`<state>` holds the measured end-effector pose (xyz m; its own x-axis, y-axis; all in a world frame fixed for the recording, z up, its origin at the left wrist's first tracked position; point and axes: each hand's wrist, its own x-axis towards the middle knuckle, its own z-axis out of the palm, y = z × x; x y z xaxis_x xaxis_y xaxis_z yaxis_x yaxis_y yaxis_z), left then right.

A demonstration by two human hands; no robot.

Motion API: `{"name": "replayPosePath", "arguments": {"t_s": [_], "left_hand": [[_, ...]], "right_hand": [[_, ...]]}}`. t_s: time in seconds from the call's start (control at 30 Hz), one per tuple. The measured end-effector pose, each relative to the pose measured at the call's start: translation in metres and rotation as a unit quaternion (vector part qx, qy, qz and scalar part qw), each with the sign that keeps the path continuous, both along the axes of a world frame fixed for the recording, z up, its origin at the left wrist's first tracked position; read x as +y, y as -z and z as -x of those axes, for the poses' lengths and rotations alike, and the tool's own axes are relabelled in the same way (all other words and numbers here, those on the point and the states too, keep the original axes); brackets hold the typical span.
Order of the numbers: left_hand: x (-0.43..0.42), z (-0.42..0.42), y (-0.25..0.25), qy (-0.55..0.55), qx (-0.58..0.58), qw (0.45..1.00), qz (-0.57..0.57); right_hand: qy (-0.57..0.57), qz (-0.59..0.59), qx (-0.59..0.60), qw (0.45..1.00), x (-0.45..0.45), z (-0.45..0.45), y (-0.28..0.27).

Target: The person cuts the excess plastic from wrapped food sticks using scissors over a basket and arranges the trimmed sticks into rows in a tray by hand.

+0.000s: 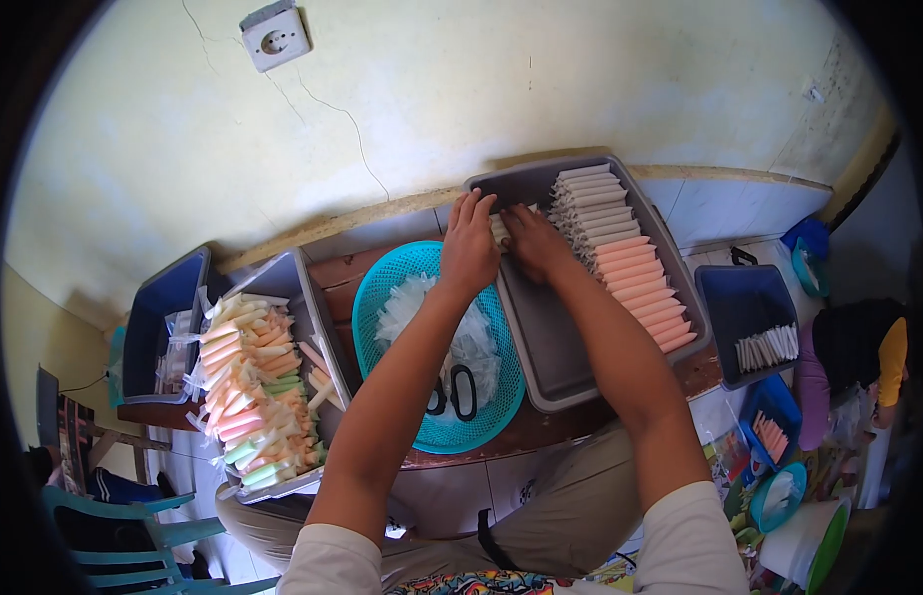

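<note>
Both hands are at work in the upper middle of the frame, over the upper left corner of the large grey tray (549,349). The left hand (468,243) is bent at the fingers beside a few pale packets (498,231); the right hand (534,243) reaches down on their other side, fingertips partly hidden. Contact appears likely, but whether either hand is closed on a packet cannot be told from this view.

The pale packets lie between the hands, inside the tray. To their right, a column of slim filled packets runs down the tray: greyish ones (598,206) in the upper part, peach ones (645,290) below, stacked close and mostly parallel.

Left of the tray, a teal basket (512,369) holds loose clear plastic (407,305) and black-handled scissors (456,389). Mixed-colour packets (258,382) are heaped at lower left.

On method: the packets look soft — light pressure along their length should serve better than pinching the ends. Squaring the ends with both palms before letting go would keep a row even. The right forearm passes close to the peach packets — a slightly raised elbow would reduce the risk of disturbing them.
</note>
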<state>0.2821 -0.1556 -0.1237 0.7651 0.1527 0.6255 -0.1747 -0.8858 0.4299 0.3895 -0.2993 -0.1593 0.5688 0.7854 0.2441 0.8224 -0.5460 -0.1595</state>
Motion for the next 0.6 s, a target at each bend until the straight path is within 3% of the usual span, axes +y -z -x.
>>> {"name": "replayPosePath", "arguments": {"t_s": [0.23, 0.3, 0.33, 0.43, 0.6], "left_hand": [[-0.003, 0.010, -0.011, -0.023, 0.000, 1.000, 0.014], [-0.003, 0.019, -0.012, -0.029, 0.004, 1.000, 0.010], [-0.003, 0.026, -0.018, -0.032, 0.005, 0.999, 0.011], [0.001, 0.048, -0.037, -0.022, -0.009, 0.999, 0.042], [0.012, 0.091, -0.073, -0.025, -0.043, 0.998, 0.042]], "right_hand": [[-0.026, -0.084, -0.017, 0.996, -0.009, 0.006, -0.029], [-0.024, -0.134, 0.101, 0.986, -0.019, 0.024, -0.057], [-0.027, -0.133, 0.102, 0.985, -0.021, 0.032, -0.069], [-0.015, -0.179, 0.091, 0.979, -0.023, 0.053, -0.090], [-0.094, -0.240, 0.016, 0.966, -0.018, 0.086, -0.107]]}}
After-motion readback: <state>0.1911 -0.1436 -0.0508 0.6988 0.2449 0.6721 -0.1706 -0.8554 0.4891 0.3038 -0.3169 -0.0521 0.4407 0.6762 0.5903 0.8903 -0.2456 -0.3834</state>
